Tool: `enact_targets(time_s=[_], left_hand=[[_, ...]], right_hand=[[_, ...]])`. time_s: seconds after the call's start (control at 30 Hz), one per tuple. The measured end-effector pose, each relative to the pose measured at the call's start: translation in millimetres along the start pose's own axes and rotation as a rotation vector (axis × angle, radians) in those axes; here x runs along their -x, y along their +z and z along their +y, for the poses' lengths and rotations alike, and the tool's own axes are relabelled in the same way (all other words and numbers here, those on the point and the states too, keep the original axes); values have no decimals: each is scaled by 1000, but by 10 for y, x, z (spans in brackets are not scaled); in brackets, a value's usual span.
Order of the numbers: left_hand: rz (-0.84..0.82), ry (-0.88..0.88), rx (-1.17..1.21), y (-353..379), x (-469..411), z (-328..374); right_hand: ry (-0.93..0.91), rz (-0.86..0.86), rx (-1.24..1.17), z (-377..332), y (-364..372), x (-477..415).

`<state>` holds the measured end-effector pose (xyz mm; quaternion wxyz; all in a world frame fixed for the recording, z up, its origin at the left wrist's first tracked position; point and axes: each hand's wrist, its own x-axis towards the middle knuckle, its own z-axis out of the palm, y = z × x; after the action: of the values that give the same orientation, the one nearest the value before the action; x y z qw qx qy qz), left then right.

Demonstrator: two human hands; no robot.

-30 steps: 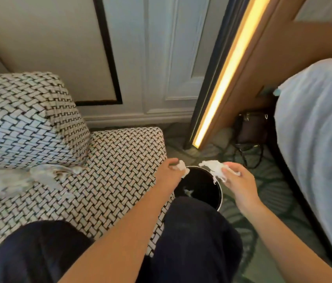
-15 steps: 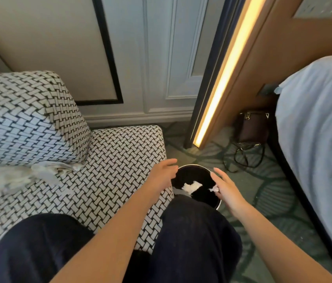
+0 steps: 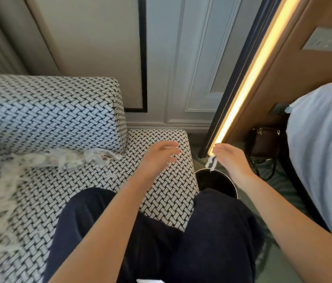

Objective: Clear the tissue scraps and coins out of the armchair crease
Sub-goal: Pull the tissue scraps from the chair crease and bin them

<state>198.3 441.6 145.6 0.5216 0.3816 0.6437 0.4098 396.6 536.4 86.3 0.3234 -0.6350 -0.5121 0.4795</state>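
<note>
The left hand [image 3: 157, 158] hovers over the armchair [image 3: 161, 193] seat, fingers released and spread. Tissue scraps [image 3: 73, 159] lie along its crease. A small scrap [image 3: 210, 162] hangs by the right hand [image 3: 232, 162] above the bin [image 3: 235, 187]; whether the fingers are grasping it cannot be told.

Outstretched, left hand [image 3: 159, 158] and right hand [image 3: 231, 161] hover (fingers straight).

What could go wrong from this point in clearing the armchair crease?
1. The small scrap by the right hand hangs over the bin rim, not its middle; it may land on the carpet.
2. The tissue scraps in the crease look shredded and stringy, so a grab by the open left hand may leave bits.
3. No coins show; any hidden in the tissue could get binned.
</note>
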Motion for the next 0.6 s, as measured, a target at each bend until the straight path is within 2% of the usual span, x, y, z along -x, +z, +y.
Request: enact_targets(time_s=[0.07, 0.17, 0.4, 0.6], left_hand=[[7, 13, 15, -99, 57, 17], [-3, 11, 20, -130, 68, 30], [-58, -40, -3, 97, -47, 60], [-65, -59, -3, 203, -94, 69]], right_hand=[[18, 83, -51, -52, 8, -31], [65, 109, -125, -108, -59, -69], [329, -252, -30, -125, -330, -189], [345, -278, 178, -151, -497, -285]])
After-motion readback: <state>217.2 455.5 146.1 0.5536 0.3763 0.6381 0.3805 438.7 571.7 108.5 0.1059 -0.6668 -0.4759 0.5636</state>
